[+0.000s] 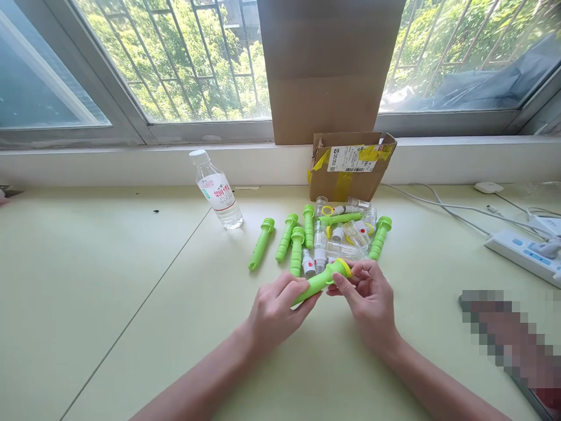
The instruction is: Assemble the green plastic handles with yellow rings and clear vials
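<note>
My left hand (274, 307) is wrapped round a green plastic flashlight-like handle (323, 280), tilted up to the right above the table. A yellow ring (344, 267) sits round its wide threaded end. My right hand (372, 304) pinches at that ring with thumb and fingers; some fingertips are hidden behind the end. Just beyond my hands lie several more green handles (262, 244), clear ribbed plastic tubes (346, 251), and small white pieces with red dots (309, 264). A loose yellow ring (327, 210) is among the clear tubes.
Behind the pile stands an open cardboard box (344, 184) against the window ledge. A water bottle (219, 193) is at the back left. On the right are a white power strip (521, 254) with cables and a dark-edged, blurred-out object (508, 345).
</note>
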Tool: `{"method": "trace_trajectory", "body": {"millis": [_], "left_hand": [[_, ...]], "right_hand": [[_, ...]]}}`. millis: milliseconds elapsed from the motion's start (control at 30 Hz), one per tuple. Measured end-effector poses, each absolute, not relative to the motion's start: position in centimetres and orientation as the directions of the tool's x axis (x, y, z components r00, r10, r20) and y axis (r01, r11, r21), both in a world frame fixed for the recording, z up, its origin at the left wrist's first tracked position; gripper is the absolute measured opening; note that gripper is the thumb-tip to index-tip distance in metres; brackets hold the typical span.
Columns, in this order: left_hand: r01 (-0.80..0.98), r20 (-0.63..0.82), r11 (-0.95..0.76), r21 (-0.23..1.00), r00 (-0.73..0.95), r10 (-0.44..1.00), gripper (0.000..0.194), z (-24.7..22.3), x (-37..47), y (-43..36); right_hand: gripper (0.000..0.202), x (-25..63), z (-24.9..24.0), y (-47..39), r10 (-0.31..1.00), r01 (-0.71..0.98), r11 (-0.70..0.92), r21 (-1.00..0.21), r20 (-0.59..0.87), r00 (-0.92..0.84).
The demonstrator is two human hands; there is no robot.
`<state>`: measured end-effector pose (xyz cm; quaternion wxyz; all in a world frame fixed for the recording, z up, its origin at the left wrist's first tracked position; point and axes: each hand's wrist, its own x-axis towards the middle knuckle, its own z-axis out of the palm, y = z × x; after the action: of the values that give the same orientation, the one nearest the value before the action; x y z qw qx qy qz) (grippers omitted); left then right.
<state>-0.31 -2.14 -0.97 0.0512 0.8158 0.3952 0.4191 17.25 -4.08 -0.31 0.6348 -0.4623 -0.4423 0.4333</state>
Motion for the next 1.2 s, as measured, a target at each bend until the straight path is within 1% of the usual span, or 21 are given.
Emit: {"method": "trace_trajectory", "body": {"millis": [133, 233, 400, 500, 667, 867, 1133, 1200], "left_hand": [[0.562, 0.604, -0.618, 0.55, 0.244, 0.759, 0.01, -0.7, 0.2, -2.3], [0.534, 0.526, -0.531, 0.657, 0.179, 0.831, 0.017, 0.0, 0.4, -2.3], [0.438, 0.276, -0.287, 0.852, 0.09, 0.957, 0.025, 0.7, 0.8, -2.6], [0.344, 0.137, -0.152, 0.927, 0.067, 0.988, 0.027, 1.2, 1.1, -2.9], [0.236, 0.013, -0.026, 0.971, 0.058, 0.998, 0.03, 1.9, 1.3, -3.1], [0.2, -0.096, 0.082, 0.976, 0.06, 0.994, 0.035, 2.3, 1.3, -3.0], [0.162, -0.193, 0.175, 0.971, 0.098, 0.976, 0.036, 2.4, 1.0, -2.8], [0.168, -0.198, 0.176, 0.97, 0.12, 0.973, 0.035, 2.3, 1.0, -2.7]], "right_hand": [[0.031, 17.3, -0.3, -4.0, 0.967, -0.164, 0.195, -0.967, 0.162, 0.196], [0.033, 17.3, -0.3, -3.9, 0.978, -0.196, 0.173, -0.965, 0.145, 0.151], [0.031, 17.3, -0.4, -3.7, 0.986, -0.227, 0.148, -0.963, 0.126, 0.111], [0.029, 17.3, -0.5, -3.7, 0.987, -0.222, 0.145, -0.964, 0.124, 0.106], [0.028, 17.1, -0.4, -3.7, 0.984, -0.2, 0.154, -0.968, 0.131, 0.124], [0.028, 17.1, -0.6, -3.7, 0.975, -0.165, 0.185, -0.969, 0.159, 0.156], [0.028, 17.2, -0.5, -4.0, 0.977, -0.156, 0.179, -0.971, 0.158, 0.14], [0.027, 17.2, -0.6, -4.0, 0.977, -0.155, 0.18, -0.971, 0.158, 0.145]]}}
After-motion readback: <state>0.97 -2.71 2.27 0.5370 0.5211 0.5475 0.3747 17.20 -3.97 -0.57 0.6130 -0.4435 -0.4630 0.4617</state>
